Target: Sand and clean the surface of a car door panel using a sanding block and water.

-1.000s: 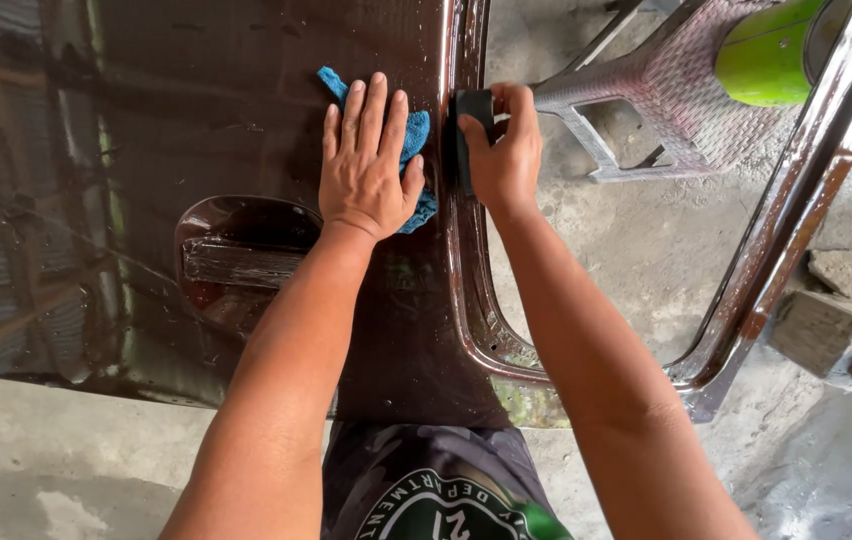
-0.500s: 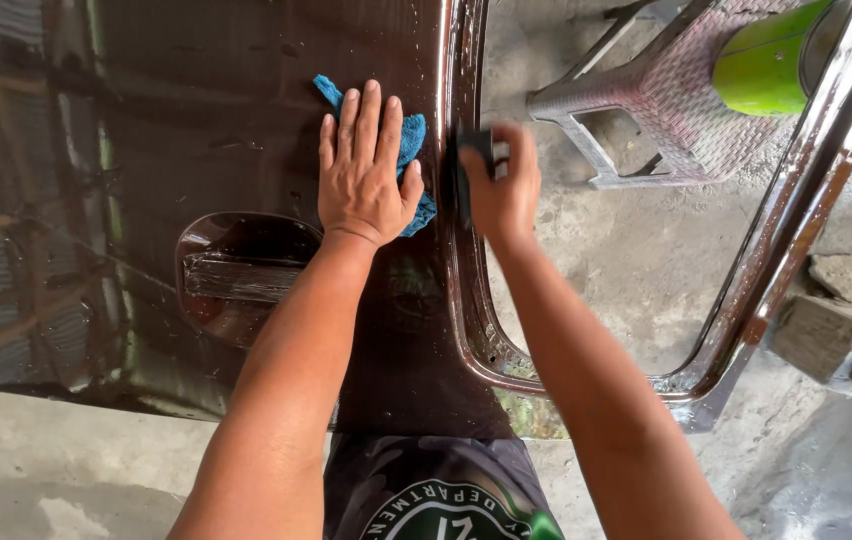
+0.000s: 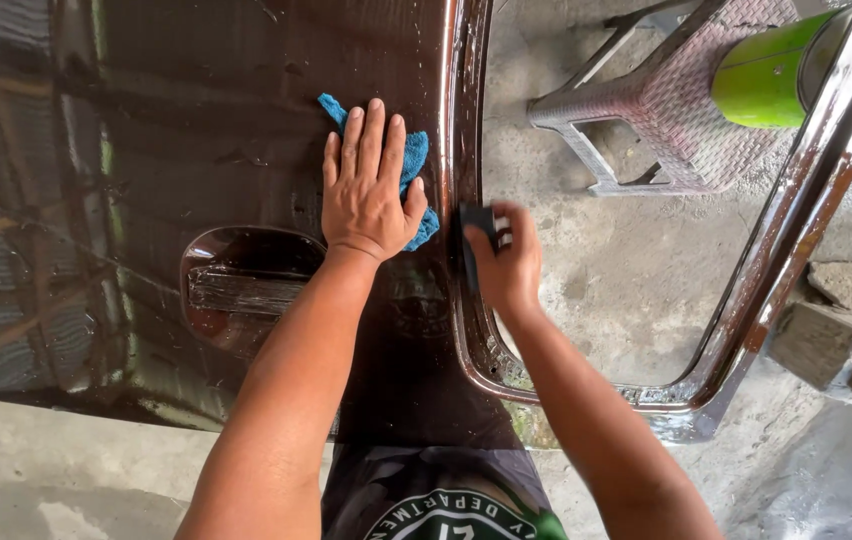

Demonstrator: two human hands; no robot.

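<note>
Cloth (image 3: 416, 160) under left hand (image 3: 366, 190) — right hand (image 3: 506, 265) grips black block (image 3: 474, 222).

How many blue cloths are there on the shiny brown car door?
1. The blue cloth lies flat on the brown car door, pinned under the left hand beside the window frame. The right hand holds a small dark block, not a cloth.
</note>
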